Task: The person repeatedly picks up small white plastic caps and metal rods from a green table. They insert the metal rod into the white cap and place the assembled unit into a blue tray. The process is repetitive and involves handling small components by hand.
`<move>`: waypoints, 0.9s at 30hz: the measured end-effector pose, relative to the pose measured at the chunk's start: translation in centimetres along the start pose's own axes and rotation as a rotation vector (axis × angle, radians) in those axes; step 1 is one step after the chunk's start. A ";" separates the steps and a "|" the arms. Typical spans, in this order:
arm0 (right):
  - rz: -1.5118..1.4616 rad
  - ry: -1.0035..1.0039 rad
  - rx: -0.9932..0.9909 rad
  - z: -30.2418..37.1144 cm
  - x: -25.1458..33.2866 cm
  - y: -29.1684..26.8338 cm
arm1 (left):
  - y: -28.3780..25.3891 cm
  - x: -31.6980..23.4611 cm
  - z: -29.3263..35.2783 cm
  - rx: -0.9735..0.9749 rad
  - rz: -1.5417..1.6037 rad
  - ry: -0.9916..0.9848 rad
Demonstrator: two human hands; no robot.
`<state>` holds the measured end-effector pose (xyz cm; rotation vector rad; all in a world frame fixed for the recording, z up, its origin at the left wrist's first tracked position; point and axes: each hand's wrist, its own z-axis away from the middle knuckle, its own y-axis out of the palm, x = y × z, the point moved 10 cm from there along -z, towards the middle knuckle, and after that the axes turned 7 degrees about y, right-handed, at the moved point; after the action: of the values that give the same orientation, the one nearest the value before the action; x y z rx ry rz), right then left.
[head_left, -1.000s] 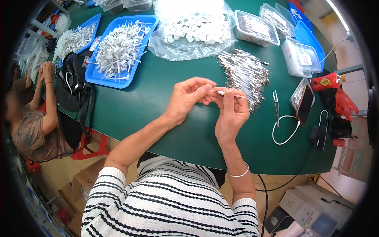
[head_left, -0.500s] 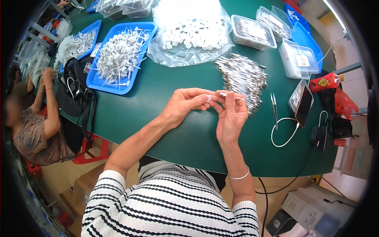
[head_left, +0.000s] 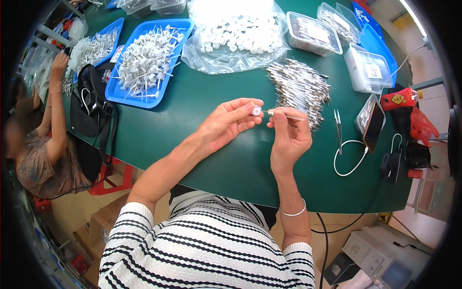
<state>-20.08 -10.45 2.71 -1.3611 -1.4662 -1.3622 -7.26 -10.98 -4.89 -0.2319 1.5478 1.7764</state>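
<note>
Between the thumb and fingers of my left hand is a small white plastic cap, its round end turned to the right. My right hand pinches a thin metal-tipped rod, whose fine end points at the cap. Whether the tip touches the cap or enters it I cannot make out. Just beyond my right hand lies a heap of similar rods. A clear plastic bag of white caps lies farther off. A blue tray at the left holds rods fitted with white caps.
Tweezers, a white cable and a phone lie at the right. Lidded clear boxes stand at the back right. A black bag rests on the left edge, and another person sits beyond it.
My hands have drawn slightly apart. The white cap now shows its round end, and the rod is lined up with it from the right. The view has shifted a little.
</note>
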 end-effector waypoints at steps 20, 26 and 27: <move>0.211 -0.165 0.016 0.3 0.9 0.4 | 0.5 0.1 0.1 0.029 0.027 0.002; 0.293 -0.303 0.035 0.6 2.1 1.0 | 0.2 0.4 0.1 0.023 0.053 -0.003; 0.292 -0.312 0.034 0.6 2.1 1.0 | 0.2 0.4 0.1 0.023 0.059 -0.005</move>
<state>-19.46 -9.46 4.83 -1.7472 -1.4071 -0.9676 -7.60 -10.74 -4.97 -0.1721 1.5859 1.8017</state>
